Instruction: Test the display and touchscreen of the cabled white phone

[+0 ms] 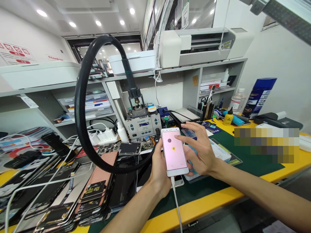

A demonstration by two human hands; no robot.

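Observation:
A white smartphone (173, 160) with a lit pink screen is held upright above the green mat by my left hand (158, 176), whose fingers wrap round its left edge and back. From its bottom end a white cable (177, 202) runs down over the table edge. My right hand (198, 149) is at the phone's right side, fingers spread, the index fingertip at the upper right of the screen. A dark round dot and a small yellow icon show on the pink screen. Whether that fingertip touches the glass I cannot tell.
Stacked phone parts (97, 184) cover the left of the table. A thick black hose (81, 97) loops up from a hot-air station (143, 124). A yellow bottle (227, 117) and a blue spray can (259, 97) stand at the right. A green mat (255, 163) lies on the yellow table (201, 207).

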